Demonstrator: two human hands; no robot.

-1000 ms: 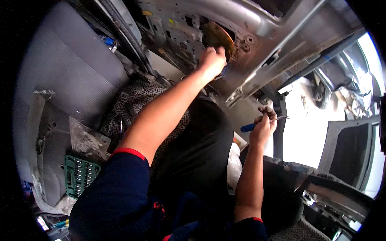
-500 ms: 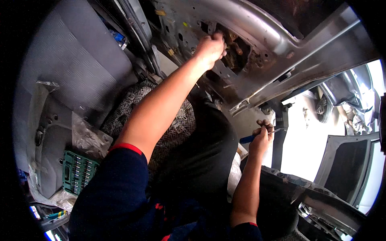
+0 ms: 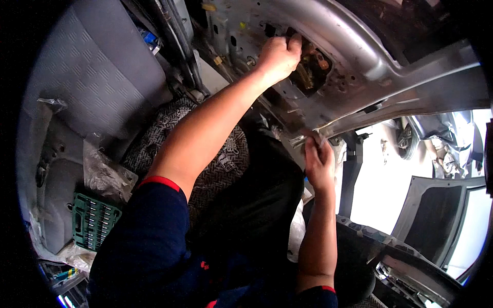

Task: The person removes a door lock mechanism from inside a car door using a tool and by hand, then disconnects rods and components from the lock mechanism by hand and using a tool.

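Note:
A bare grey metal car door panel [image 3: 354, 87] spans the upper right. My left hand [image 3: 280, 59] is closed at the near-left rim of the door's opening [image 3: 314, 77]; its fingertips and anything in them are hidden. Brownish mechanism parts [image 3: 307, 72] show inside the hole beside it. Lower right, my right hand [image 3: 319, 161] is raised close to the door's lower edge, with its fingers curled and blurred by motion. What it holds cannot be made out, and the blue handle it held earlier does not show.
At left stands a grey car seat [image 3: 102, 66], with clear plastic wrap [image 3: 102, 169] below it. An opened green socket set case [image 3: 92, 220] lies lower left. Patterned fabric [image 3: 205, 179] is beneath my left arm. A second vehicle's door [image 3: 436, 215] is at far right.
My right hand has moved up and slightly left toward the door's edge, and its blue-handled tool has gone from sight. My left hand has shifted slightly right along the opening.

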